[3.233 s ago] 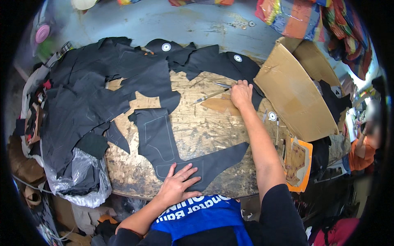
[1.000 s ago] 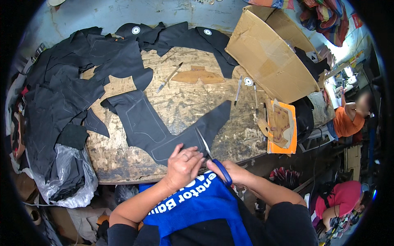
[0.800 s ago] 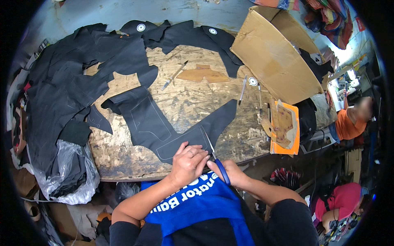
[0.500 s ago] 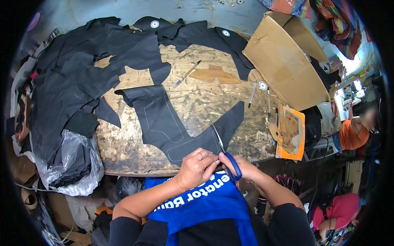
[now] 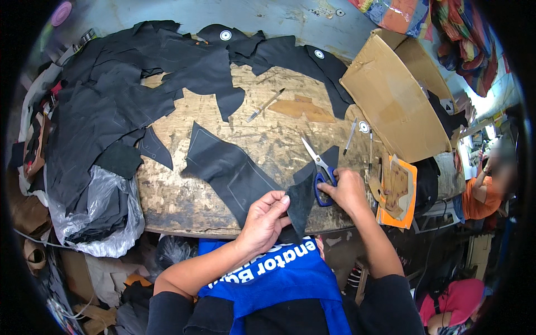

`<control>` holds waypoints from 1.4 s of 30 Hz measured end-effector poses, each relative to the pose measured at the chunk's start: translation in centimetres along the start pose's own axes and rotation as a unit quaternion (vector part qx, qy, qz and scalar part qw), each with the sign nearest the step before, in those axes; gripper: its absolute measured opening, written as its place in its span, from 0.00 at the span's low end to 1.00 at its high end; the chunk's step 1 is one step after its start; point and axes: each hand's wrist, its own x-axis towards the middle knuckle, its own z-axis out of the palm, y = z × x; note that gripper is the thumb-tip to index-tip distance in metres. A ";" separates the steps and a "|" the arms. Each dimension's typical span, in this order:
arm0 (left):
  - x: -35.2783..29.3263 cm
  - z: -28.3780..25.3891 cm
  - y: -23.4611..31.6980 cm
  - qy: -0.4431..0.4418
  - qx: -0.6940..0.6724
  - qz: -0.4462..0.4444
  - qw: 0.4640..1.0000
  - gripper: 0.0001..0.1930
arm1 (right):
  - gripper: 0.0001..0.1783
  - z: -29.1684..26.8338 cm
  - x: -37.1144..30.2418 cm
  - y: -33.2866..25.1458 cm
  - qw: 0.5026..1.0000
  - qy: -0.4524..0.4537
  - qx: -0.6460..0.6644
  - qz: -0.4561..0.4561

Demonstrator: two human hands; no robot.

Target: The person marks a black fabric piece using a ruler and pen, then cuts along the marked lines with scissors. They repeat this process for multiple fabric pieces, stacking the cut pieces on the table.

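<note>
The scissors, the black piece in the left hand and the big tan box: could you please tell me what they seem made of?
Scissors: probably steel blades, grey and shiny; the smooth blue handles look like plastic.
Black piece: perhaps leather or a synthetic lookalike, smooth with slight sheen, its turned-over face duller; I cannot tell which.
Tan box: likely cardboard, stiff and flat-walled.

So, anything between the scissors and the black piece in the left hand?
Nothing visible. The scissors, in the right hand, overlap the black piece in this view; the left hand grips it to their left. The brown cutout lies beyond them.
</note>
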 end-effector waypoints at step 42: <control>8.6 -1.5 0.5 0.048 0.714 0.229 0.660 0.02 | 0.22 4.5 -0.1 -1.2 0.962 0.181 0.099 -0.179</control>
